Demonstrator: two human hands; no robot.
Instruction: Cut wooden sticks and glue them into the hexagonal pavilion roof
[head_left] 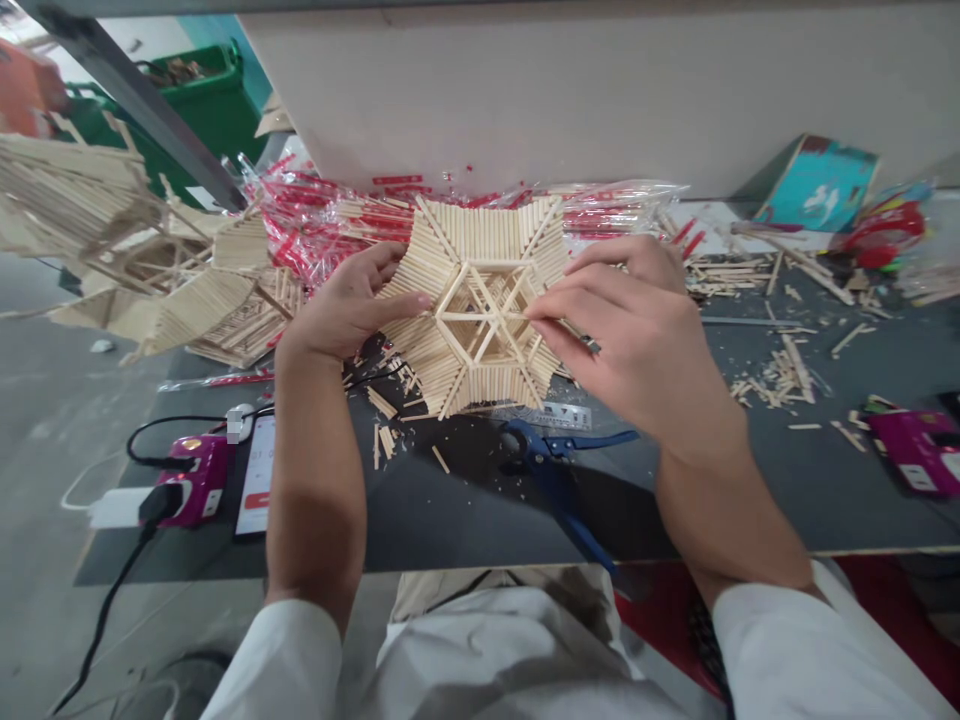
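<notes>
A six-sided model of thin wooden sticks [491, 232] is held up over the table, its slatted panels spreading around an open hexagonal frame with crossing sticks. My left hand [352, 300] grips its left edge, thumb on the top face and fingers behind. At the right side of the hexagon, the fingertips of my right hand [630, 330] pinch the end of a thin wooden stick [511, 318] that reaches toward the centre. Just below the model lie a blue-handled cutter [551, 475] and a clear ruler [566, 415], partly covered.
Larger stick models [187, 300] stand at the left. Red-and-clear plastic packets [315, 220] line the wall. Stick offcuts [776, 385] are scattered on the dark table [465, 520]. Magenta power adapters [196, 475] and a phone [255, 475] sit near the front; cables hang over the left edge.
</notes>
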